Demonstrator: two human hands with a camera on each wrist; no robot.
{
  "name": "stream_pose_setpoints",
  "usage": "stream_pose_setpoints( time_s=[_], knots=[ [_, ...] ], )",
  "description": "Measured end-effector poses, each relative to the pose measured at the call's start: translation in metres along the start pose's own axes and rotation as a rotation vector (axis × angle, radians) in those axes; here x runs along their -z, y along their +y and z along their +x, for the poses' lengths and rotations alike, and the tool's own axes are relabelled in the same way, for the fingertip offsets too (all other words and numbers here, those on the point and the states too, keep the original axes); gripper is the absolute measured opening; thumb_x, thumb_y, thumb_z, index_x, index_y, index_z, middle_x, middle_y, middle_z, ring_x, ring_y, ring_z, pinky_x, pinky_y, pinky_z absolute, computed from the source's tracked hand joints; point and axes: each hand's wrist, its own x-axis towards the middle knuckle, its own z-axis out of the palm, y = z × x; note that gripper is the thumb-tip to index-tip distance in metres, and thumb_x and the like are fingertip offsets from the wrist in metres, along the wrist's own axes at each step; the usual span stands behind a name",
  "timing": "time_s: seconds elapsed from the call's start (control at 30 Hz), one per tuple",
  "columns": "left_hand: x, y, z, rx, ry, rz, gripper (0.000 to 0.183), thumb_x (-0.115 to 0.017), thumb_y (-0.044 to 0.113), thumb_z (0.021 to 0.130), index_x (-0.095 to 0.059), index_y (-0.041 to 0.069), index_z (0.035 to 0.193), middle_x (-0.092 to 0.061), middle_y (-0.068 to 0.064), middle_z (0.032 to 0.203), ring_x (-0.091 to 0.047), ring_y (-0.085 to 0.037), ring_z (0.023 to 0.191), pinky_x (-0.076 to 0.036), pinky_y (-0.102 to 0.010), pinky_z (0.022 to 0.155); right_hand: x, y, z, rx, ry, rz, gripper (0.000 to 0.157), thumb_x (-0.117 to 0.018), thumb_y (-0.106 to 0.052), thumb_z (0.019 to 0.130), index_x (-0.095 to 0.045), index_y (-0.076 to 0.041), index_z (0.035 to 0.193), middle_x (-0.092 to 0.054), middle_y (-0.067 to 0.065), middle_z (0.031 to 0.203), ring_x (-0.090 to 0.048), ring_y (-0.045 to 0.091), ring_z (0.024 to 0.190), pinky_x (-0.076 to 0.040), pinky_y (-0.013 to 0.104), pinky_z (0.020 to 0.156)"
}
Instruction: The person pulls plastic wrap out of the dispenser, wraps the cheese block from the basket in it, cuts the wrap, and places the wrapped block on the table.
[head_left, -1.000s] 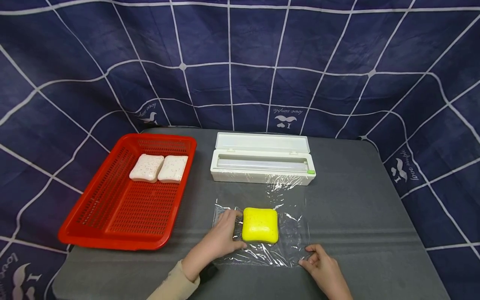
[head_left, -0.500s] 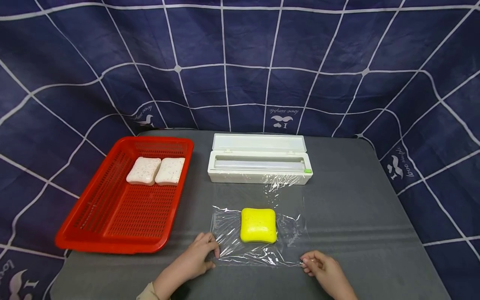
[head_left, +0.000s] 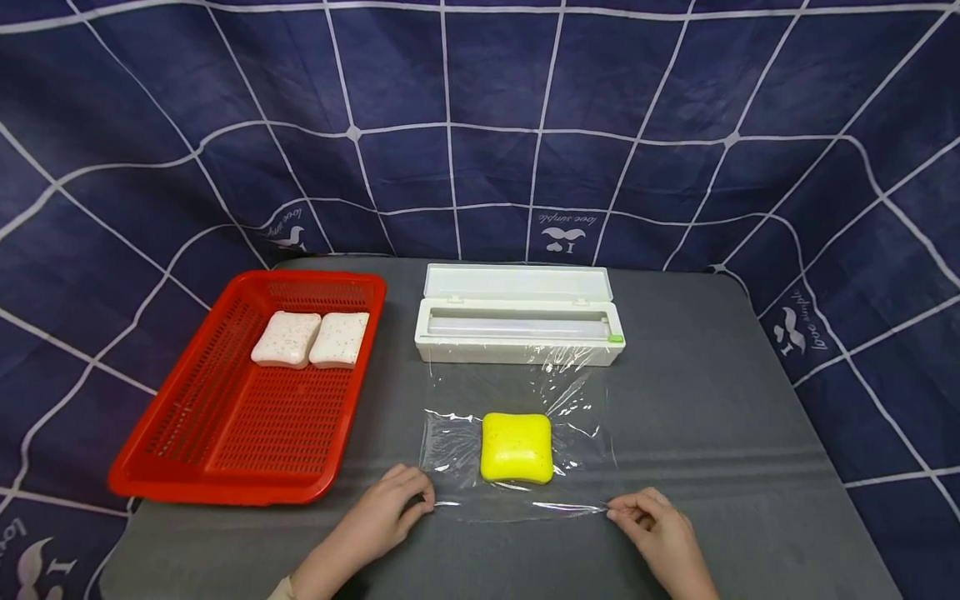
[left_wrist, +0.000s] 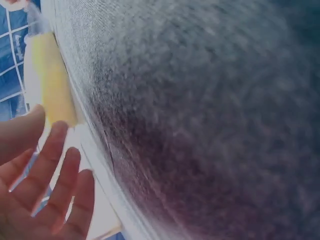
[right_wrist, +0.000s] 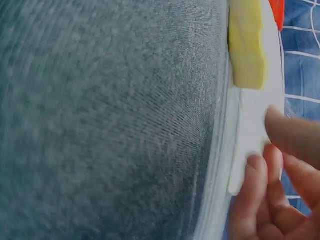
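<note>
A yellow bar of soap [head_left: 516, 448] with rounded corners lies on a sheet of clear cling film [head_left: 450, 450], which runs back to a white cling film dispenser [head_left: 517, 353] with its lid raised. At the film's near left corner, my left hand [head_left: 392, 510] pinches the edge between thumb and fingers. My right hand [head_left: 660, 533] pinches the near right corner. Between the two hands the front edge is drawn into a fairly straight line. Both wrist views show the soap [left_wrist: 55, 80] beyond the fingertips; the film is hard to make out there.
To the left stands a red plastic basket [head_left: 225, 490] with two white speckled soap bars [head_left: 287, 339] at its far end. A grey cloth [head_left: 720, 400] covers the table. A dark blue checked curtain [head_left: 495, 167] encloses the back and sides.
My left hand has gone from beside the soap to the film's near left corner and grips it. The film's front edge has become straighter and smoother. My right hand stays at its corner.
</note>
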Motion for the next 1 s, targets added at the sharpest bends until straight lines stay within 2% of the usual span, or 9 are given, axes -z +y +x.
stream_pose_setpoints(
  time_s=[0.13,0.2,0.3,0.37,0.43,0.53,0.63,0.73,1.0],
  knots=[
    [0.002,0.000,0.001,0.073,0.058,-0.038,0.025,-0.081,0.013,0.078,-0.061,0.027,0.083,-0.060,0.020,0.086,-0.055,-0.003,0.086,-0.049,-0.025,0.073,-0.002,-0.001,0.005,0.155,0.175,-0.061,0.032,-0.089,0.004,0.057,-0.075,-0.020,0.074,-0.062,-0.002,0.088,-0.049,-0.002,0.080,-0.040,0.011,0.066],
    [0.002,0.000,0.003,0.121,0.070,-0.066,0.024,-0.080,0.013,0.079,-0.061,0.027,0.084,-0.061,0.021,0.087,-0.056,-0.003,0.088,-0.050,-0.027,0.073,-0.002,-0.002,0.009,0.172,0.189,-0.070,0.032,-0.089,0.004,0.057,-0.076,-0.019,0.075,-0.066,0.006,0.101,-0.051,0.009,0.095,-0.040,0.022,0.082],
    [0.002,0.001,0.005,0.200,0.072,-0.098,0.022,-0.079,0.014,0.081,-0.062,0.027,0.085,-0.061,0.021,0.087,-0.057,-0.002,0.088,-0.051,-0.028,0.073,-0.001,-0.003,0.014,0.175,0.179,-0.090,0.028,-0.089,0.001,0.059,-0.076,-0.018,0.076,-0.067,0.011,0.117,-0.050,0.028,0.110,-0.035,0.038,0.091],
    [0.002,0.002,0.007,0.253,0.068,-0.114,0.023,-0.079,0.014,0.081,-0.062,0.028,0.084,-0.061,0.020,0.087,-0.057,-0.002,0.087,-0.051,-0.028,0.073,0.000,-0.004,0.017,0.166,0.168,-0.101,0.027,-0.088,0.000,0.061,-0.075,-0.018,0.077,-0.067,0.009,0.120,-0.051,0.034,0.115,-0.034,0.035,0.098],
    [0.002,0.002,0.008,0.299,0.068,-0.125,0.024,-0.080,0.014,0.081,-0.061,0.029,0.084,-0.060,0.021,0.086,-0.057,-0.001,0.086,-0.051,-0.027,0.073,-0.001,-0.004,0.019,0.159,0.151,-0.104,0.026,-0.087,-0.001,0.064,-0.074,-0.018,0.078,-0.070,0.005,0.117,-0.053,0.033,0.116,-0.033,0.021,0.103],
    [0.001,0.002,0.008,0.327,0.078,-0.140,0.026,-0.080,0.014,0.081,-0.061,0.030,0.083,-0.059,0.021,0.084,-0.055,0.001,0.082,-0.050,-0.025,0.071,-0.002,-0.004,0.022,0.138,0.133,-0.115,0.026,-0.087,-0.003,0.067,-0.071,-0.020,0.080,-0.074,-0.002,0.104,-0.061,0.024,0.109,-0.030,0.002,0.096],
    [0.000,0.000,0.009,0.313,0.105,-0.155,0.024,-0.080,0.013,0.082,-0.062,0.028,0.084,-0.059,0.021,0.082,-0.056,0.002,0.079,-0.051,-0.025,0.070,-0.004,-0.004,0.024,0.096,0.120,-0.159,0.023,-0.085,-0.008,0.072,-0.070,-0.021,0.082,-0.073,-0.007,0.089,-0.066,0.015,0.090,-0.046,0.011,0.081],
    [-0.002,-0.003,0.011,0.306,0.134,-0.187,0.020,-0.077,0.010,0.084,-0.062,0.024,0.084,-0.062,0.020,0.079,-0.058,0.004,0.076,-0.052,-0.026,0.069,-0.005,-0.004,0.027,0.051,0.097,-0.197,0.018,-0.084,-0.012,0.076,-0.069,-0.021,0.082,-0.068,-0.009,0.079,-0.065,0.010,0.075,-0.050,0.028,0.067],
    [-0.004,-0.007,0.017,0.330,0.152,-0.214,0.026,-0.074,0.003,0.085,-0.059,0.024,0.081,-0.064,0.021,0.070,-0.059,0.007,0.069,-0.053,-0.024,0.068,-0.006,-0.001,0.037,0.023,0.016,-0.196,0.014,-0.079,-0.013,0.082,-0.067,-0.019,0.084,-0.068,-0.012,0.074,-0.063,0.008,0.067,-0.050,0.036,0.067]
  ],
)
